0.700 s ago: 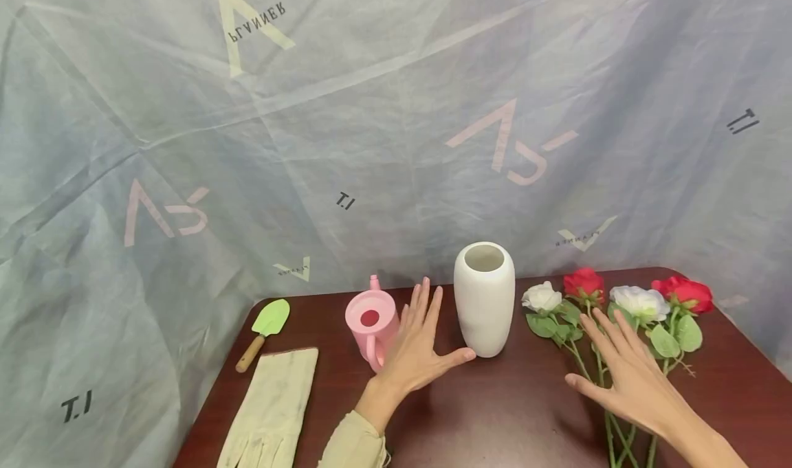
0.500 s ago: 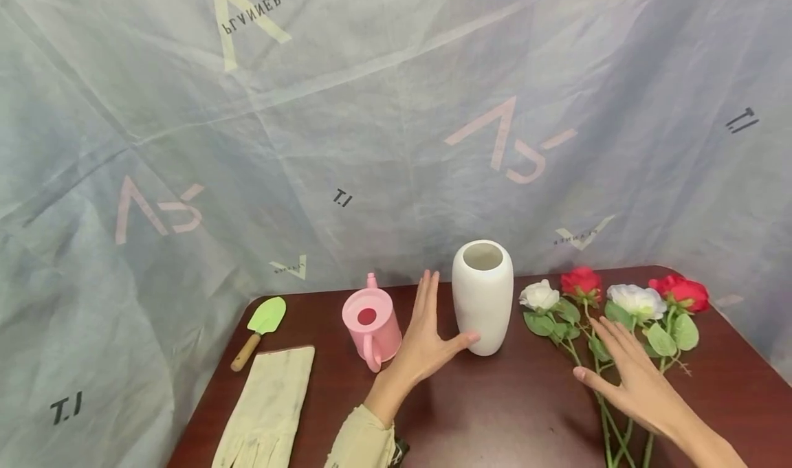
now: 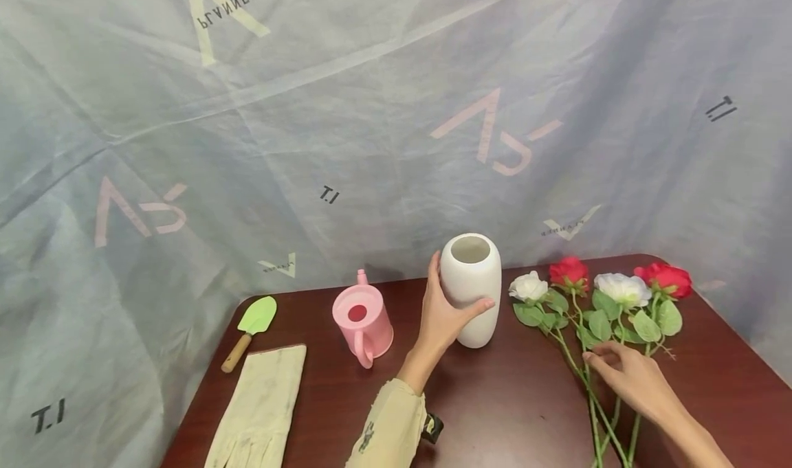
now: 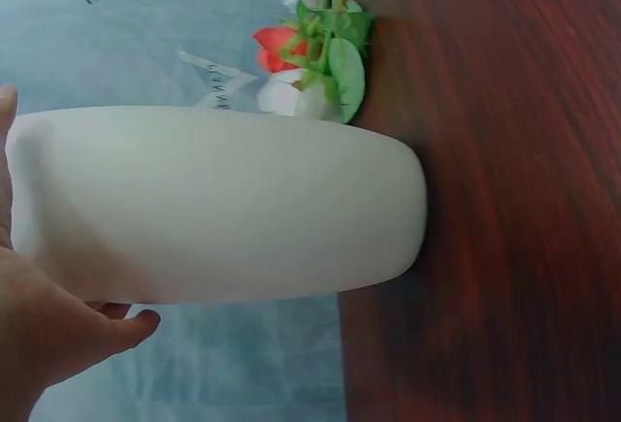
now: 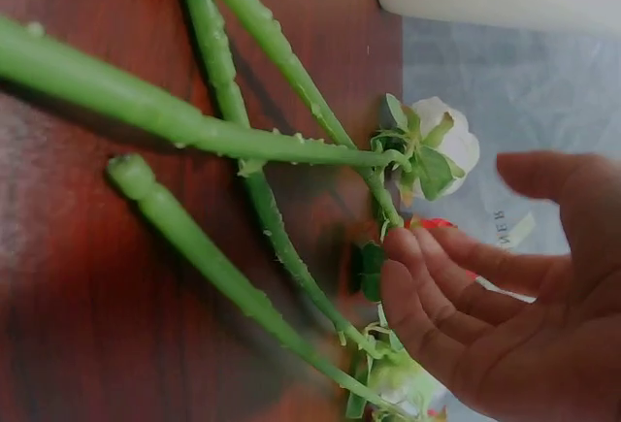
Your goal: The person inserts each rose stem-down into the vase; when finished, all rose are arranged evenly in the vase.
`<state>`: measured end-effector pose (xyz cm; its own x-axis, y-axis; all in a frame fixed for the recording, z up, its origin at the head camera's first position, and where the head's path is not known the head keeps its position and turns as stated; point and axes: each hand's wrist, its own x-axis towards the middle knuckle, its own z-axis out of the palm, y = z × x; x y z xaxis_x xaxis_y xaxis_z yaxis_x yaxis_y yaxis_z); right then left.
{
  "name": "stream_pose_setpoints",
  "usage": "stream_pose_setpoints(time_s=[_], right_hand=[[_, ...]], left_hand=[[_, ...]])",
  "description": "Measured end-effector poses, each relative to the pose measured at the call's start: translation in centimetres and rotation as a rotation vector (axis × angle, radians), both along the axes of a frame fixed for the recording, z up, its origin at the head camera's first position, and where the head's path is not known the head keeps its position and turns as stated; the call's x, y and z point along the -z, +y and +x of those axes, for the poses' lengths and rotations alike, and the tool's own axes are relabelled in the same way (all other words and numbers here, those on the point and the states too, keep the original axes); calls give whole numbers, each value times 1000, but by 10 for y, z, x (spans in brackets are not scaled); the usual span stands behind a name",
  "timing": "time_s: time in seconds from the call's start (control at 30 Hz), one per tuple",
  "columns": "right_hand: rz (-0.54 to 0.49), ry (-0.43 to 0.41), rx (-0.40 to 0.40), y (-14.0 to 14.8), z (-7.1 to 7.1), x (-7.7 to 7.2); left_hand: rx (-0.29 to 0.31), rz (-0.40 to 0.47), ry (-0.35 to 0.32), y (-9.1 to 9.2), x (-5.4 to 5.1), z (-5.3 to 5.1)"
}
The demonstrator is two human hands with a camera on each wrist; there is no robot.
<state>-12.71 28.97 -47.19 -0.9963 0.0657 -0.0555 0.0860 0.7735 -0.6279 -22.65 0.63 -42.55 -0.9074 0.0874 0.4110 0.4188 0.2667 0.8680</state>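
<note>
My left hand (image 3: 442, 320) is around the upright white vase (image 3: 476, 286), its thumb across the front and its fingers at the left side. The left wrist view shows that hand (image 4: 49, 320) against the upper part of the vase (image 4: 243, 209). Over the stems of red and white roses, my right hand (image 3: 637, 379) has its thumb and fingers bent toward each other. In the right wrist view, the right hand (image 5: 514, 315) has its fingertips beside a rose stem (image 5: 291, 63), with the thumb apart from them; contact is unclear.
Left of the vase stands a pink watering can (image 3: 365, 327). Farther left lie a green trowel (image 3: 256, 317) with a wooden handle and a pale glove (image 3: 266, 392). A grey printed cloth (image 3: 371, 124) hangs behind the dark wooden table (image 3: 495, 413).
The left hand has moved right from beside the watering can onto the vase. The right hand has lowered to the stems and its spread fingers have bent inward. The view has shifted slightly.
</note>
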Motion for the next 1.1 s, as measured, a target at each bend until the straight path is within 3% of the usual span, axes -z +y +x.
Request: stream_pose_setpoints(time_s=[0.13, 0.27, 0.37, 0.53, 0.77, 0.87, 1.1], right_hand=[[-13, 5, 25, 1, -6, 4], [-12, 44, 9, -5, -9, 9], [21, 83, -36, -10, -10, 14], [81, 80, -78, -14, -13, 20], [62, 98, -88, -10, -12, 19], [-43, 59, -103, -6, -9, 14], [-409, -80, -167, 3, -3, 5]], left_hand=[[0, 47, 38, 3, 7, -7], [-31, 34, 73, 0, 12, -9], [-31, 23, 79, -1, 11, -11], [-10, 12, 69, 1, 10, -13], [-12, -11, 89, 5, 12, -14], [-29, -22, 90, 5, 12, -14], [-67, -39, 88, 3, 12, -13]])
